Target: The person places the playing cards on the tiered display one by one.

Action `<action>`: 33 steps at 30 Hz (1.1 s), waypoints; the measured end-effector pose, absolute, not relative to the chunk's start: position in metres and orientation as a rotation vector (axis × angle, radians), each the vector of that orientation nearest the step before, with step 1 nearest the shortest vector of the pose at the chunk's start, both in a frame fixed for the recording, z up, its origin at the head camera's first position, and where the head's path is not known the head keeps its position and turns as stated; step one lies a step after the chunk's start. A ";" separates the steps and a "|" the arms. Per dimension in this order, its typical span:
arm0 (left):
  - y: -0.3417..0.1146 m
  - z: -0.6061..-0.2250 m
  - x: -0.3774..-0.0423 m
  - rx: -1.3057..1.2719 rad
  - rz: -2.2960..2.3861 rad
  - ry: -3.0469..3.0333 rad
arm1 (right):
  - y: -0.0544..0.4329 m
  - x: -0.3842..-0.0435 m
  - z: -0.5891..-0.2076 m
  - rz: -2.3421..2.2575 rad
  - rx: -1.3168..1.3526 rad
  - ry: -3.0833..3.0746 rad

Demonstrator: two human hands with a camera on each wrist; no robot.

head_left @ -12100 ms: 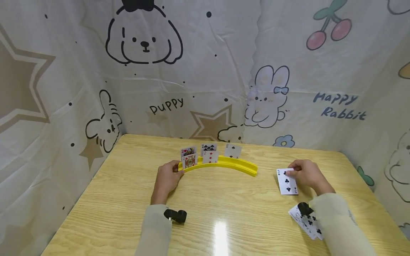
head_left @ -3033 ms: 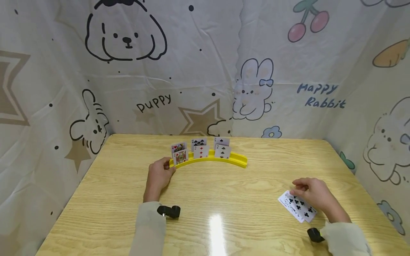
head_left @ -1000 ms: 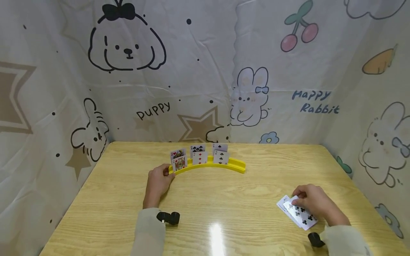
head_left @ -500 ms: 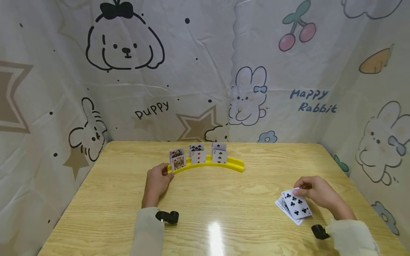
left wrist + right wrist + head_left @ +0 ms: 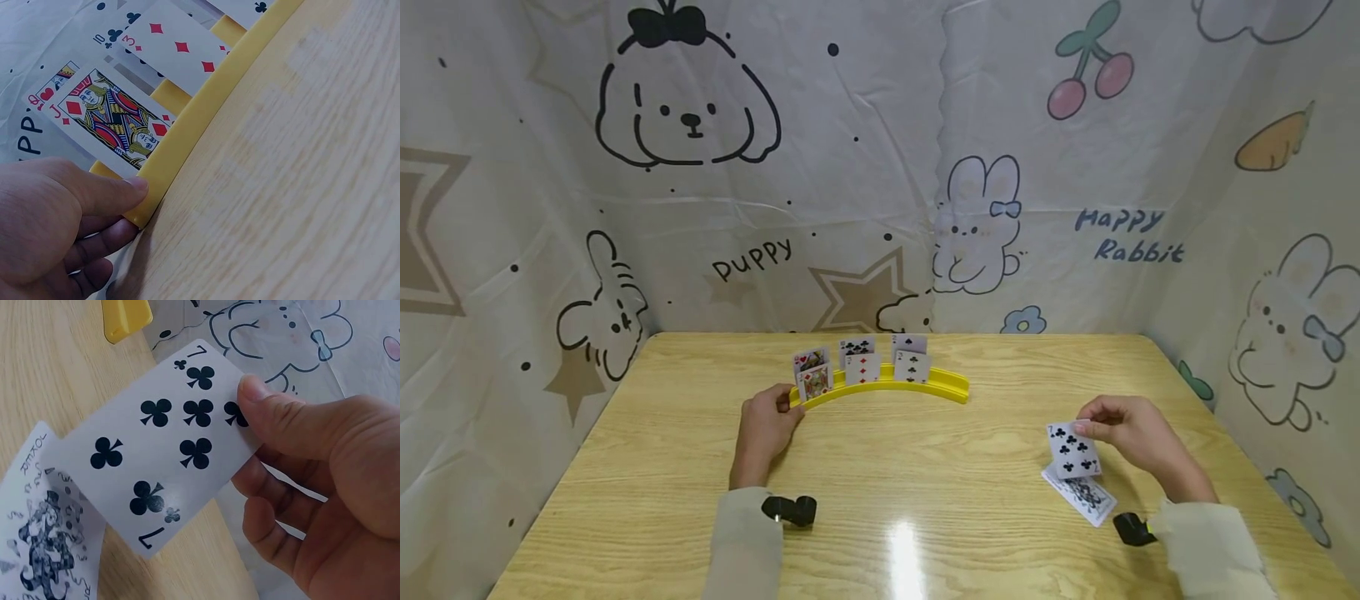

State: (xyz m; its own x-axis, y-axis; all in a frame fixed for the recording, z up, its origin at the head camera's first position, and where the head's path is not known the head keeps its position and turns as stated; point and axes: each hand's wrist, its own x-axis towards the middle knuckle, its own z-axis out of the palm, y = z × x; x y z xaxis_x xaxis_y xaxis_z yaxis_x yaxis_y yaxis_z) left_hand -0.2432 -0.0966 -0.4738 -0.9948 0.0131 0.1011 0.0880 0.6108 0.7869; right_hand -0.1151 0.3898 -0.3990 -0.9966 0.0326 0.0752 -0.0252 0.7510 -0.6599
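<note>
My right hand (image 5: 1138,429) pinches a seven of clubs playing card (image 5: 169,440) between thumb and fingers, raised off the table. Beneath and nearer lies a joker card (image 5: 1088,498), face up, its upper part covered by the seven in the head view. My left hand (image 5: 765,429) grips the left end of a curved yellow card holder (image 5: 951,386), thumb in front and fingers behind. Two rows of cards stand in it: a jack of diamonds (image 5: 109,119), a three of diamonds (image 5: 178,45) and a three of clubs (image 5: 912,367) in front, with a queen of hearts (image 5: 60,76), a ten of clubs and a spade card partly hidden behind.
The wooden table (image 5: 850,500) reaches back to a patterned curtain (image 5: 865,167) that hangs behind and at both sides. The holder's right end bears no cards. Black wrist cameras sit at both cuffs.
My right hand has taken the seven of clubs off the joker and lifted it forward and a little left. Earlier, the three of clubs went into the holder. My left hand keeps its grip.
</note>
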 end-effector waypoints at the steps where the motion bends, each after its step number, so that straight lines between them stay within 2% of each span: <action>1: -0.097 -0.474 -0.243 -0.084 -1.348 -2.743 | 0.389 -0.116 -0.399 1.072 -0.017 -2.855; 18: -0.095 -0.474 -0.243 -0.085 -1.343 -2.749 | 0.364 -0.130 -0.408 1.134 -0.222 -2.662; 33: -0.098 -0.477 -0.244 -0.101 -1.323 -2.721 | 0.345 -0.153 -0.416 1.162 -0.201 -2.569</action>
State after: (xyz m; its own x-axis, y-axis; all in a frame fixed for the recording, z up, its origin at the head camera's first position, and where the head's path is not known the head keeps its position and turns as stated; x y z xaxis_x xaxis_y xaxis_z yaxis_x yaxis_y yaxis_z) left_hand -0.2444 -0.0977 -0.4771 -0.9913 0.0099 0.1313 0.1094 0.6173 0.7790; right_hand -0.1526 0.3450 -0.4164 -0.9410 0.2533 0.2244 -0.0011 0.6607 -0.7506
